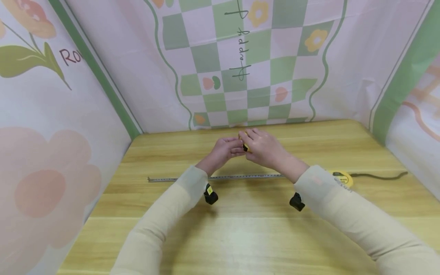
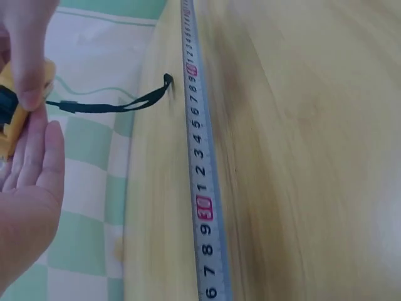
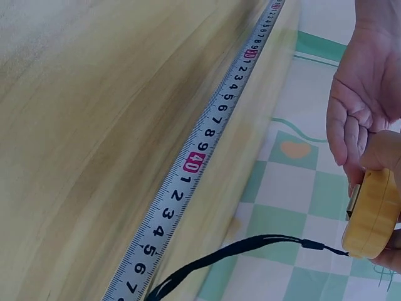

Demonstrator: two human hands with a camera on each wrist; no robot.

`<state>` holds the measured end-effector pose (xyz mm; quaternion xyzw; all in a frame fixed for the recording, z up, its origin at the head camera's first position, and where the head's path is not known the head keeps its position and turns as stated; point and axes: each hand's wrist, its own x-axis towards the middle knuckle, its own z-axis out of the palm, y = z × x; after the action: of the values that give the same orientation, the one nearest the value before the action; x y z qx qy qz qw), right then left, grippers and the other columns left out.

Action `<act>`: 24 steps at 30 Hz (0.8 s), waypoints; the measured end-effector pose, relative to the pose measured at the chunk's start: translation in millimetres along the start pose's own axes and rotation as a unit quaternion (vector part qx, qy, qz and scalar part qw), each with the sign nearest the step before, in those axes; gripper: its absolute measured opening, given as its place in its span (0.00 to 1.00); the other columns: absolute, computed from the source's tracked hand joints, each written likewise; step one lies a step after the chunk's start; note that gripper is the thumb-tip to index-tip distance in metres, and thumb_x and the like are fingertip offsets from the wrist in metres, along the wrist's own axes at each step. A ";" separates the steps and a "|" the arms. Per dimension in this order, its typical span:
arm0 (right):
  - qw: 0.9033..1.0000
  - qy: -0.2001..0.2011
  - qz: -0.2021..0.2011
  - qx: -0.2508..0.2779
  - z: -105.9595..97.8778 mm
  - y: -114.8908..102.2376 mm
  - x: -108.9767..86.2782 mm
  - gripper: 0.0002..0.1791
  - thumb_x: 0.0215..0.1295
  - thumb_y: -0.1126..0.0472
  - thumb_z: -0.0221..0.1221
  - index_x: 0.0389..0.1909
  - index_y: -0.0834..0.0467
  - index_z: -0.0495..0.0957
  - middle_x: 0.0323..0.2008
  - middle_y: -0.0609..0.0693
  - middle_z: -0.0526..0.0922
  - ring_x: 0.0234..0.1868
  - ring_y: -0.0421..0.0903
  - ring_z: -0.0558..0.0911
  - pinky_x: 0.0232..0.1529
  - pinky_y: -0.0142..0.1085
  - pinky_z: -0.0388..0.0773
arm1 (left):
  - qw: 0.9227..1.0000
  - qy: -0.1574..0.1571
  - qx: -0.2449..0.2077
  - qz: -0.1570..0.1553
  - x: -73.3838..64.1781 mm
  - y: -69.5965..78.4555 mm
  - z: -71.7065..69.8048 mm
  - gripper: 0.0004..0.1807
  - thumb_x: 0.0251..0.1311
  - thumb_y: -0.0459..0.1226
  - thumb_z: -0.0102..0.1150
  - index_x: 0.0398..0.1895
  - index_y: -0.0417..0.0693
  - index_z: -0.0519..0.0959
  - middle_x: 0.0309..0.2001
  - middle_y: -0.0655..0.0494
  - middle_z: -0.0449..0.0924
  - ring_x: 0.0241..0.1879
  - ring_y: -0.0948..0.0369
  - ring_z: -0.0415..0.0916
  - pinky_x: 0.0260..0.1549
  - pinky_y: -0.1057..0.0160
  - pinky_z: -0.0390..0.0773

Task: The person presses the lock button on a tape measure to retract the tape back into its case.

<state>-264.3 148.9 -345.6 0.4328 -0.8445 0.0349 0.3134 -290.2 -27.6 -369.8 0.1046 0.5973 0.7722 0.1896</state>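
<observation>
My right hand (image 1: 267, 149) grips a small yellow tape measure (image 3: 371, 216) above the back of the table, and a black wrist strap (image 3: 232, 252) hangs from it. Beside it is my left hand (image 1: 222, 151), palm up with the fingers stretched out, the fingertips at the case. On the table lies a second yellow tape measure (image 1: 346, 179), partly behind the right sleeve. Its long printed blade (image 1: 247, 176) is pulled out toward the left, passing under both forearms. In the left wrist view the held case (image 2: 19, 128) is cut off by the frame edge.
The wooden table (image 1: 240, 236) meets a patterned cloth (image 1: 213, 57) along its back edge, with cloth at both sides too. From the lying tape measure a dark strap (image 1: 378, 176) runs to the right. Small black wrist cameras (image 1: 211, 194) hang below the sleeves.
</observation>
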 end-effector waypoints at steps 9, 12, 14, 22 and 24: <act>1.000 -0.010 0.006 0.023 2.1 0.5 -1.8 0.29 0.50 0.65 0.69 0.54 0.70 0.73 0.47 0.65 0.80 0.48 0.62 0.80 0.49 0.51 0.80 | 0.999 0.033 -0.024 -0.015 1.1 -0.1 3.3 0.16 0.65 0.28 0.54 0.52 0.24 0.76 0.37 0.42 0.85 0.32 0.58 0.84 0.46 0.54 0.82; 0.999 -0.012 0.010 0.041 2.8 0.8 -3.3 0.31 0.50 0.65 0.70 0.56 0.71 0.73 0.50 0.66 0.79 0.52 0.63 0.78 0.54 0.52 0.77 | 0.999 0.038 -0.023 -0.014 0.0 0.1 3.2 0.16 0.65 0.28 0.54 0.52 0.24 0.76 0.38 0.41 0.84 0.31 0.58 0.84 0.45 0.54 0.83; 0.998 -0.013 0.018 0.063 3.1 1.3 -3.6 0.32 0.51 0.65 0.71 0.57 0.71 0.72 0.53 0.67 0.78 0.55 0.63 0.77 0.56 0.53 0.76 | 0.999 0.039 -0.023 -0.014 -0.6 0.5 2.1 0.16 0.65 0.28 0.54 0.52 0.24 0.75 0.39 0.40 0.84 0.31 0.57 0.84 0.45 0.55 0.83; 0.969 -0.045 0.152 0.192 0.0 4.9 -6.2 0.36 0.62 0.55 0.66 0.65 0.68 0.67 0.61 0.65 0.72 0.55 0.61 0.76 0.54 0.52 0.77 | 0.998 0.048 -0.039 -0.023 -0.8 2.7 -1.9 0.17 0.64 0.28 0.56 0.53 0.24 0.75 0.32 0.47 0.84 0.29 0.59 0.84 0.46 0.56 0.83; 0.951 -0.051 0.202 0.228 -0.7 6.5 -6.6 0.35 0.64 0.54 0.64 0.67 0.67 0.65 0.62 0.64 0.71 0.53 0.59 0.77 0.49 0.50 0.79 | 0.998 0.050 -0.045 -0.021 -0.6 3.0 -3.1 0.17 0.64 0.27 0.56 0.52 0.23 0.75 0.32 0.46 0.84 0.29 0.58 0.84 0.46 0.55 0.82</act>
<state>-266.0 157.8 -347.3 0.3147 -0.8985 0.2670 0.1493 -291.4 -31.2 -367.7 0.0446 0.5730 0.7982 0.1804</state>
